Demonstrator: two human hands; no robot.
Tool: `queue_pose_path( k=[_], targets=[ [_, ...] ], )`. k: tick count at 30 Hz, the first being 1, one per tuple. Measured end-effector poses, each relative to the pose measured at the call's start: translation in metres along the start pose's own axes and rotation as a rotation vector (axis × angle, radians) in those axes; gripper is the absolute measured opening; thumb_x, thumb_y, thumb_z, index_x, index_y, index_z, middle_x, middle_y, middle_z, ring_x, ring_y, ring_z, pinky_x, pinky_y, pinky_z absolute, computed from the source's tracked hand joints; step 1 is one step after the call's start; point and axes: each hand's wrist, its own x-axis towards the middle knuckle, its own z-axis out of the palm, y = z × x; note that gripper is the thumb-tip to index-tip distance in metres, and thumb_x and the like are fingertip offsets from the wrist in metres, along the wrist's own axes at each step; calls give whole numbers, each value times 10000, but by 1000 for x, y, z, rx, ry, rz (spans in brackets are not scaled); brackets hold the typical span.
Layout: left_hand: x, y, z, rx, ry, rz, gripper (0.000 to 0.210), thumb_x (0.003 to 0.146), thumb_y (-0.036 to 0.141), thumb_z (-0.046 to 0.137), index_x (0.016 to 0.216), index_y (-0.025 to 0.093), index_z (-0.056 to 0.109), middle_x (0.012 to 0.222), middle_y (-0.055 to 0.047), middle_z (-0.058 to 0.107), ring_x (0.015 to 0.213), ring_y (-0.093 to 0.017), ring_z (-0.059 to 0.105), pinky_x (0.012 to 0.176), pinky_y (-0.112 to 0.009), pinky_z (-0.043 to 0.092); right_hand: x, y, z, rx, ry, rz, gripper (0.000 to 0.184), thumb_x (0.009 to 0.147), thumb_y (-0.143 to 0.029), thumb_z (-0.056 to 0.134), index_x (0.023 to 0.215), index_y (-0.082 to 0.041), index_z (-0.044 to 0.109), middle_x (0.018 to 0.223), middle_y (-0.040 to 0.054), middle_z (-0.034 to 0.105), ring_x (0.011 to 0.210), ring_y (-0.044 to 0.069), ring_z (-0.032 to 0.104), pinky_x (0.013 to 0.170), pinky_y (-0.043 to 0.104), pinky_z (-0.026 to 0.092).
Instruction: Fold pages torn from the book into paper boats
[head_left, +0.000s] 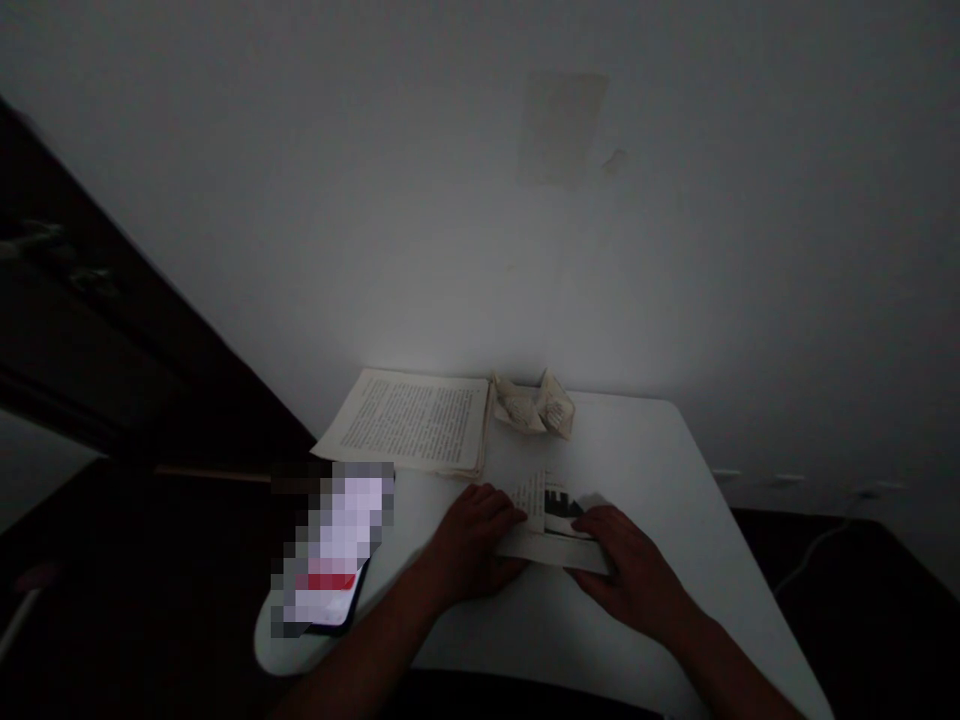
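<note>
Between my hands, low over the white table, is a folded sheet of printed paper point(551, 548). Its top comes to a peak, a plain strip runs along its lower edge, and a dark printed picture shows on its right half. My left hand point(480, 535) is closed on the left end, fingers on top and thumb low at the near edge. The right end is pinched by my right hand point(622, 560), its fingers over the upper face and its thumb at the near edge. Parts of both ends are hidden under the fingers.
A stack of printed pages point(416, 420) lies at the table's back left. Beside it stands a folded paper piece point(534, 405) with raised points. A phone with a lit, blurred screen point(337, 550) rests at the left of the white table point(645, 440). The wall point(420, 250) rises behind.
</note>
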Motion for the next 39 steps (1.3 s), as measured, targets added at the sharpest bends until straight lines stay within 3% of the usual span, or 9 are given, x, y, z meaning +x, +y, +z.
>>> queue_pose_path(
  k=[39],
  targets=[
    [1, -1, 1, 1, -17, -23, 396, 619, 284, 722, 977, 193, 578, 947, -60, 575, 892, -241, 494, 806, -390, 377, 2, -1, -1, 6, -21, -2, 354, 765, -269, 621, 1089, -170, 519, 995, 119, 625, 967, 251, 574, 875, 440, 485]
  ],
)
